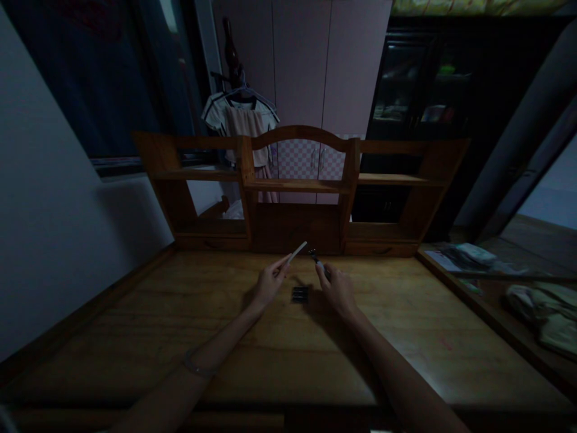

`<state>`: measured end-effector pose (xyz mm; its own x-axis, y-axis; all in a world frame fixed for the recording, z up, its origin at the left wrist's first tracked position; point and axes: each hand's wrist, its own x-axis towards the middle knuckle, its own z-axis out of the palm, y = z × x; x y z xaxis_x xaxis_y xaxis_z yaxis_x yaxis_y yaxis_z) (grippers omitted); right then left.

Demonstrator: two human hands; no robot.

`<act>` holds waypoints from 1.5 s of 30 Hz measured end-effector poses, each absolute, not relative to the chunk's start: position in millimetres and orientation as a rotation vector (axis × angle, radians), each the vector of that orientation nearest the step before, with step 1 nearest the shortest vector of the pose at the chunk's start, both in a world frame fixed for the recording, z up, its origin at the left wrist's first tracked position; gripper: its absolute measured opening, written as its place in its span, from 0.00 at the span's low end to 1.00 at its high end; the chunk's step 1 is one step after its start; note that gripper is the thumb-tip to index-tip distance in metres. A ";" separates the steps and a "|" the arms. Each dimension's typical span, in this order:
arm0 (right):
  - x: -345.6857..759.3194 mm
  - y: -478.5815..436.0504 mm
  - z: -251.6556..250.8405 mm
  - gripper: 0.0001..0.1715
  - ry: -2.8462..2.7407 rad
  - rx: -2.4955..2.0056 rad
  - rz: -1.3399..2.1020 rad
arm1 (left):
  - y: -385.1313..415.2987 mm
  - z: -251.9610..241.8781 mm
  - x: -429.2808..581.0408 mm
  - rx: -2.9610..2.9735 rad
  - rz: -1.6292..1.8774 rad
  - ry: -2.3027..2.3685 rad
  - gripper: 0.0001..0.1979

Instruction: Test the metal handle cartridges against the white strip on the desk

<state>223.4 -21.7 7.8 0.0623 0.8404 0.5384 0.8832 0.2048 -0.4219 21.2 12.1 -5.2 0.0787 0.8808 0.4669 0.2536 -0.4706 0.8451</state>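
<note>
My left hand (269, 281) is closed around the lower end of a thin, pale, flat stick (297, 250), which slants up to the right. In my right hand (339, 290) is a small tool with a grey handle (321, 266) and a dark, partly shiny head. The tool's exact kind is too dim to make out. Its head is close to the stick's upper end, with a small gap between them. Below and between both hands, a small black rectangular piece with several dark bars (300, 294) lies on the wooden desk (252, 367).
A wooden shelf unit (297, 186) stands along the desk's far edge. Raised wooden edging (487, 313) bounds the right side, beyond which lie folded cloth (552, 316) and a plastic packet (476, 252). Clothes (246, 117) hang behind the shelf. The room is dim.
</note>
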 end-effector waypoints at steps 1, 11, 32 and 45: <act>223.2 -21.8 7.7 0.25 -1.759 -1.616 -0.069 | 10.6 -3.2 22.3 1.794 1.422 1.117 0.22; 224.5 -17.4 2.9 0.13 -1.723 -1.586 0.006 | 4.0 5.8 24.9 1.794 1.474 1.092 0.21; 224.7 -22.8 16.3 0.14 -1.508 -1.231 0.066 | 8.1 -0.9 25.1 1.790 1.435 1.102 0.21; 221.3 -26.1 21.5 0.15 -1.486 -1.259 0.111 | 3.3 2.2 29.3 1.871 1.379 1.027 0.19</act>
<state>221.3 -26.1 21.5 0.1997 0.7269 0.6570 0.6212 0.4247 -0.6586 29.3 3.3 2.2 0.1644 0.8496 0.5012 0.2363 -0.5272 0.8162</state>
